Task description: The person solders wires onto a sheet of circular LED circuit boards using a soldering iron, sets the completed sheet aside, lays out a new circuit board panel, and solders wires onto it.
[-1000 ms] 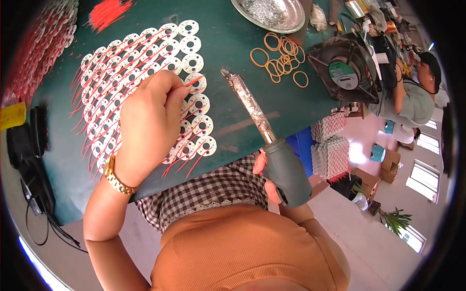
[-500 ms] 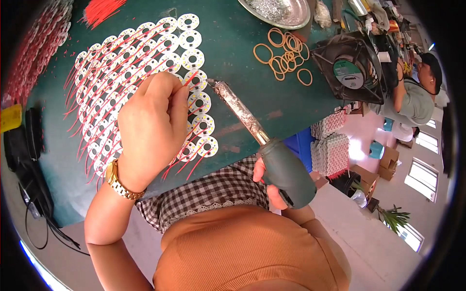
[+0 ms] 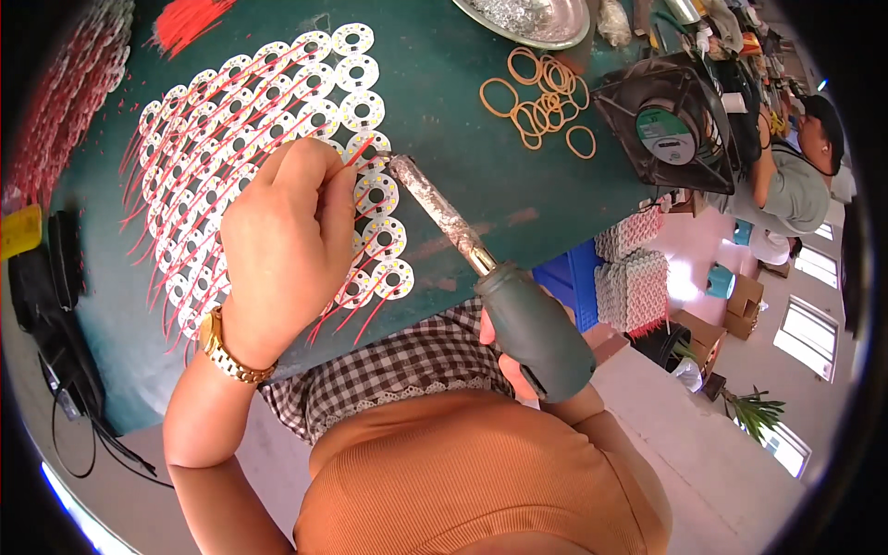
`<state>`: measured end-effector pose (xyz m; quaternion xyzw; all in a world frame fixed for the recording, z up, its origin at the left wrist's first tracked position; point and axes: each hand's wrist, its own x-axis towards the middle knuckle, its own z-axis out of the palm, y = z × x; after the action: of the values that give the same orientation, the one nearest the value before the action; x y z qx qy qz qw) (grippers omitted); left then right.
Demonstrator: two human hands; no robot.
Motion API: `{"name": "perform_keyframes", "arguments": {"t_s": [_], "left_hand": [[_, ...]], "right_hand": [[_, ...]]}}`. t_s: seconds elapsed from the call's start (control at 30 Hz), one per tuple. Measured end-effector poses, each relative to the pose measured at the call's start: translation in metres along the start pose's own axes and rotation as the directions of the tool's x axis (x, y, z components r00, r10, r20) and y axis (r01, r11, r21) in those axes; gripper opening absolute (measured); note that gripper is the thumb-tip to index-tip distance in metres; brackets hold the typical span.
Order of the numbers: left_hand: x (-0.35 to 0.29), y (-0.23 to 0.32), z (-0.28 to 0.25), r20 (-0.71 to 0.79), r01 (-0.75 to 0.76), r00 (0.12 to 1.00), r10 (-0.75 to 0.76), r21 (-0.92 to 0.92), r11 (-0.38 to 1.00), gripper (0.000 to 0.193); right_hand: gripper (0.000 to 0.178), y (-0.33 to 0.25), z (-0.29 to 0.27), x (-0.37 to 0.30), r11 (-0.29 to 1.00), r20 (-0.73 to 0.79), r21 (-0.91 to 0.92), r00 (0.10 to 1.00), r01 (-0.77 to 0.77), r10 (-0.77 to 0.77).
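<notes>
My left hand (image 3: 287, 231), a gold watch (image 3: 218, 350) on its wrist, pinches a thin red wire (image 3: 362, 152) between thumb and fingertips. The wire's end lies over a white ring-shaped LED board (image 3: 380, 141) on the right side of a slanted array of such boards (image 3: 268, 92). Many boards in the array have red wires trailing to the lower left. In my right hand (image 3: 514, 375), mostly hidden behind the handle, is a soldering iron (image 3: 535, 324) with a dark green grip and worn metal barrel. Its tip reaches that same board, beside the wire's end.
Tan rubber bands (image 3: 546, 102) lie right of the boards, near a black fan (image 3: 671, 129). A metal dish (image 3: 532, 23) holds silvery scraps. Loose red wires (image 3: 190, 23) and more wired boards (image 3: 83, 102) lie at far left. Another person (image 3: 795, 176) is at right.
The soldering iron has shifted left, bringing its tip from beside the board onto it near the red wire. My left hand keeps its pinch, almost in place.
</notes>
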<state>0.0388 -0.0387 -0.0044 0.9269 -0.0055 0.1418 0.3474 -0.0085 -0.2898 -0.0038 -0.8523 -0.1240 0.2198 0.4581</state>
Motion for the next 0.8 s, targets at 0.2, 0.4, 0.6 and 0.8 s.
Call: {"name": "perform_keyframes", "arguments": {"t_s": [0.2, 0.4, 0.6, 0.8], "left_hand": [[0.001, 0.002, -0.001, 0.018, 0.019, 1.0, -0.019, -0.004, 1.0, 0.008], [-0.001, 0.001, -0.001, 0.014, 0.013, 1.0, -0.013, 0.006, 1.0, 0.009], [0.0, 0.002, -0.001, 0.012, 0.011, 1.0, -0.011, 0.006, 1.0, 0.009], [-0.001, 0.0, -0.001, 0.014, -0.006, 1.0, 0.006, 0.004, 1.0, 0.009]], "right_hand": [[0.024, -0.031, -0.016, 0.007, 0.969, 0.05, 0.053, 0.97, -0.241, 0.238], [0.027, -0.016, -0.009, 0.003, 0.972, 0.052, 0.053, 0.973, -0.229, 0.226], [0.03, -0.006, -0.008, 0.002, 0.995, 0.019, -0.096, 0.999, -0.026, 0.028], [0.031, 0.002, -0.005, -0.001, 0.976, 0.021, -0.122, 0.983, -0.18, 0.184]]}}
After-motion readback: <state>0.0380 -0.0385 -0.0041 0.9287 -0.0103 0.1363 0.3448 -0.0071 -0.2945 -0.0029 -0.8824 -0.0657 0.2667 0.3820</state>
